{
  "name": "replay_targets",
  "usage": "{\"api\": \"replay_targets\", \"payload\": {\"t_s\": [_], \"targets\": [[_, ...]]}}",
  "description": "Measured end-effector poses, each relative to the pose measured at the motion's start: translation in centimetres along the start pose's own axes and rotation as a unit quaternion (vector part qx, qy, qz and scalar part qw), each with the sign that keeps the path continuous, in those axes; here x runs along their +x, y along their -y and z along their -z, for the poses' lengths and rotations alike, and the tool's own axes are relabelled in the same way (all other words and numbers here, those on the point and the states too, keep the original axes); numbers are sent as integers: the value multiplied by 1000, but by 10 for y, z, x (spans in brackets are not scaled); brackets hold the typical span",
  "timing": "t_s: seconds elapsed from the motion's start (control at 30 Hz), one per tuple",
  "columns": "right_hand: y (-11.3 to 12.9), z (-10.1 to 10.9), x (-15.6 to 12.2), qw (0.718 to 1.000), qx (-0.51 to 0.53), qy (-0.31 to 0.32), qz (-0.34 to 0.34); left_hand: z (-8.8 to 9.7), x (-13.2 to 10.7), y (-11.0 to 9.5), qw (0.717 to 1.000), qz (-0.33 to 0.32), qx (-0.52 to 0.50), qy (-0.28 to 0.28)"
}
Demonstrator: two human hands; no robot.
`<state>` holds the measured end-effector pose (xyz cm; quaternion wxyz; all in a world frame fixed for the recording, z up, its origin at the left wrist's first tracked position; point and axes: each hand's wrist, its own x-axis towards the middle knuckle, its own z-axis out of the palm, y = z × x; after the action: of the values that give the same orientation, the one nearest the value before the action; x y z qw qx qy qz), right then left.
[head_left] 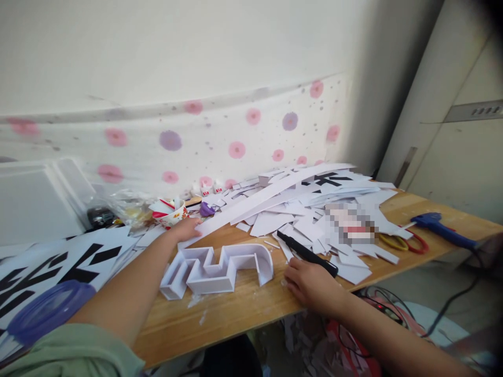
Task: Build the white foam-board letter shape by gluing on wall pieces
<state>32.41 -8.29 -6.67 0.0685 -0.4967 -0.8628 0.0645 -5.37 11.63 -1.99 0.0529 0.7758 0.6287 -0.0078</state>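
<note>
My left hand reaches across the table and pinches the near end of a long white strip. The strip slants up to the right over the heap of scraps. Just in front of that hand stands a white hollow letter-like form with upright walls, its right end curved. To its right, my right hand rests low at the table's front edge, fingers curled in; whatever they may hold is hidden. A black cutter-like tool lies right beside its knuckles.
White scraps heap along the wooden table. A blue glue gun and red-and-yellow-handled scissors lie at the right. Left are a patterned paper cup, black-printed sheets and a purple lid. Cables hang below.
</note>
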Motion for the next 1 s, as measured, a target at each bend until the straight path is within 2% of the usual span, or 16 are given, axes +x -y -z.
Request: {"api": "replay_targets", "payload": {"t_s": [0.1, 0.2, 0.37, 0.47, 0.57, 0.77, 0.87, 0.93, 0.97, 1.0], "targets": [[0, -1, -1, 1000, 2, 0, 1, 10, 0, -20, 998, -12, 3, -66], [-1, -1, -2, 1000, 5, -2, 4, 16, 3, -63, 994, -66, -2, -90], [0, 2, 0, 1000, 2, -4, 7, 4, 16, -149, 976, -218, -6, -15], [0, 3, 1, 1000, -9, -3, 10, -8, 30, -177, 970, -242, 6, 17], [-2, 4, 2, 1000, -19, 0, 14, -16, 50, -182, 975, -220, 30, 24], [4, 8, -2, 999, -27, 8, 42, -22, 82, -169, 988, -132, 75, 12], [-1, 26, -12, 993, -10, -7, 122, -21, 87, -163, 990, -106, 86, 37], [-20, 49, -23, 982, 31, -67, 174, -19, 87, -160, 990, -99, 90, 45], [-37, 62, -31, 978, 60, -129, 152, -18, 86, -159, 990, -99, 91, 44], [-59, 75, -41, 969, 86, -209, 97, -17, 84, -158, 990, -99, 92, 41]]}}
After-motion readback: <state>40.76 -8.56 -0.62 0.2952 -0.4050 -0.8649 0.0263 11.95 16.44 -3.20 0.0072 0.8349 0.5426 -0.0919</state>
